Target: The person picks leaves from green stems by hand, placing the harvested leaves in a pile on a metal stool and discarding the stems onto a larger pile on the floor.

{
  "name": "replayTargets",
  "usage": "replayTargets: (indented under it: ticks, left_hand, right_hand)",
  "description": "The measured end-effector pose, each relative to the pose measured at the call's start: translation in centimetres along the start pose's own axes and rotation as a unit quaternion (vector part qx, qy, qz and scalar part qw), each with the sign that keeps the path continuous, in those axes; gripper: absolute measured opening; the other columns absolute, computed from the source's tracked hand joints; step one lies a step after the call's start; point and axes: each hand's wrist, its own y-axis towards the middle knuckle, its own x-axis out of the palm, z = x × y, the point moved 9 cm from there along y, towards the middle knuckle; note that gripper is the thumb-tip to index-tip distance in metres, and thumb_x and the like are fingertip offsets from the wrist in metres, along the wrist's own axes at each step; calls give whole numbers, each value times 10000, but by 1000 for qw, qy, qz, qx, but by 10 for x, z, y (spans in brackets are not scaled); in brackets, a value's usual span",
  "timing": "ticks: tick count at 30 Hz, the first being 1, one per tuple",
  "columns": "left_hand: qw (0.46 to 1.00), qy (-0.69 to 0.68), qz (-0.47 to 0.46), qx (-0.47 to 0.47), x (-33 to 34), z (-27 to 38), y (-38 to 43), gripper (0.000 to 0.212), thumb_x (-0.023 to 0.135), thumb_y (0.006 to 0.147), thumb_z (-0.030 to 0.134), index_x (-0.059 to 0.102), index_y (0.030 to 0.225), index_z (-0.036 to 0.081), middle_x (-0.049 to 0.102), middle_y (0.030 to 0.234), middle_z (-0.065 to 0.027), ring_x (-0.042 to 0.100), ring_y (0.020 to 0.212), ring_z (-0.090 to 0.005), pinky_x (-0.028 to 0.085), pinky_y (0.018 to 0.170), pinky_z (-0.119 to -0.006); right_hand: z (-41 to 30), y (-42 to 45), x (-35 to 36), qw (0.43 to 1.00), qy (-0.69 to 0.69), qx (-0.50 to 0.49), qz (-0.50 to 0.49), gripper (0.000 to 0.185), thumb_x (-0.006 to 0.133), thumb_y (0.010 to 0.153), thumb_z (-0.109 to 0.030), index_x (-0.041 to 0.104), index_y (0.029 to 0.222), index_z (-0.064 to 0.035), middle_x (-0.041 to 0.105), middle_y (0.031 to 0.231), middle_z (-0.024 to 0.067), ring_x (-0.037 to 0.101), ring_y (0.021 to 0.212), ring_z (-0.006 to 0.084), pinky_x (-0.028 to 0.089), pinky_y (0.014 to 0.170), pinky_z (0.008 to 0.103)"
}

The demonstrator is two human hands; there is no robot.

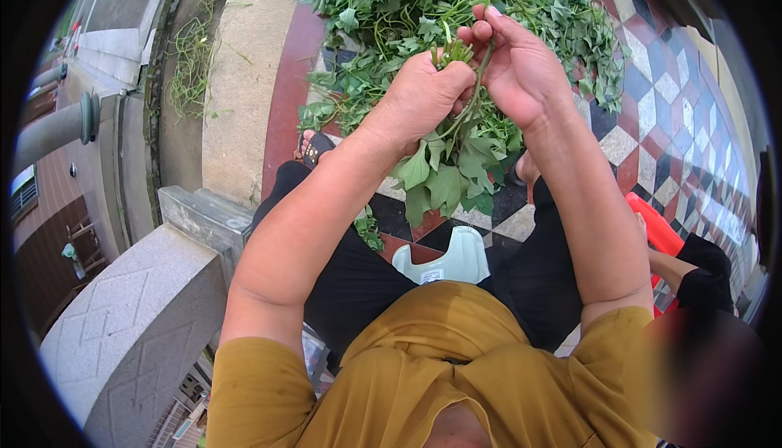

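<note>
My left hand (427, 90) is closed around a bunch of leafy green stems (452, 54), their cut ends poking up above the thumb. Broad leaves (449, 185) of the bunch hang down below the fist. Just to the right, my right hand (519, 60) pinches the upper end of a single stem (486, 63) between thumb and fingers. That stem runs down along the bunch toward the leaves. Behind both hands, a large heap of leafy vines (397, 5), which look like sweet potato vines, spreads over the floor.
A pale green plastic stool (461, 258) shows between my knees on the patterned tile floor (629, 142). A stone block (140, 289) stands at left. Loose vine scraps (189, 72) lie beyond the pale ledge (241, 81). Another person (690, 271) is at right beside a red plastic object (657, 225).
</note>
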Motion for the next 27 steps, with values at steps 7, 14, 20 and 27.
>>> replayTargets:
  ticks: [7, 14, 20, 27]
  left_hand:
    - [991, -100, 9, -92, -1, -22, 9, 230, 503, 810, 222, 579, 731, 20, 491, 573, -20, 471, 498, -114, 395, 481, -245]
    - [986, -147, 7, -73, 7, -3, -2, 215, 571, 823, 230, 574, 802, 17, 482, 571, -2, 431, 479, -93, 346, 452, -228]
    - [911, -378, -44, 161, -70, 61, 16, 170, 553, 837, 226, 539, 784, 65, 527, 605, -1, 493, 490, -91, 407, 453, -238]
    - [802, -477, 32, 357, -182, 105, -110, 286, 443, 907, 345, 538, 878, 76, 592, 741, -73, 571, 644, -203, 503, 628, -344]
  right_hand:
    - [-11, 5, 2, 992, 99, -74, -27, 120, 449, 901, -117, 489, 906, -4, 515, 674, 41, 530, 715, 189, 450, 729, 331]
    - [-28, 5, 2, 991, 90, -91, -48, 123, 431, 909, -133, 465, 898, -16, 510, 689, 51, 535, 719, 199, 466, 756, 371]
    - [-26, -16, 42, 943, 280, 15, -181, 111, 378, 918, -84, 422, 865, 3, 359, 590, 16, 390, 548, 146, 430, 664, 332]
    - [-38, -11, -23, 978, 135, 64, -145, 158, 374, 900, -54, 386, 744, -31, 270, 557, -8, 269, 478, 109, 287, 491, 258]
